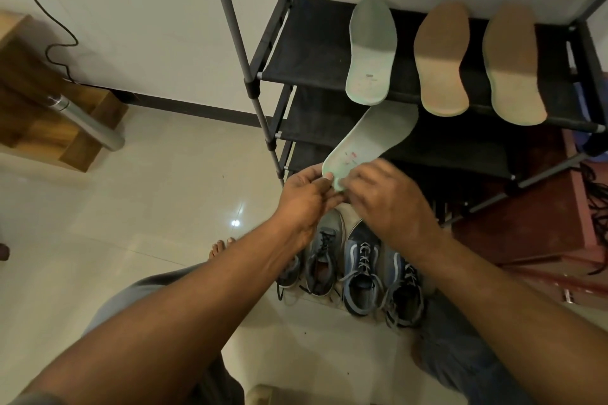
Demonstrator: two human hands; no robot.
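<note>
Head view. The held insole (370,136), pale green, is in the air in front of the shoe rack (306,52). Its toe end rises toward the front edge of the shelf that carries the matching green insole (371,49) and two tan insoles (442,59).

Risk, as judged: only the heel end is gripped, so the long, limp front is unsupported. It may sag or catch the shelf's front rail when set down. It could also nudge the matching insole, which already overhangs that edge, onto the shoes (362,273) on the floor below.

Left hand (306,197): arm extended, thumb on the heel rim, fingers underneath, pinching. Right hand (391,204): back facing the camera, fingers curled over the heel end, also gripping it.
</note>
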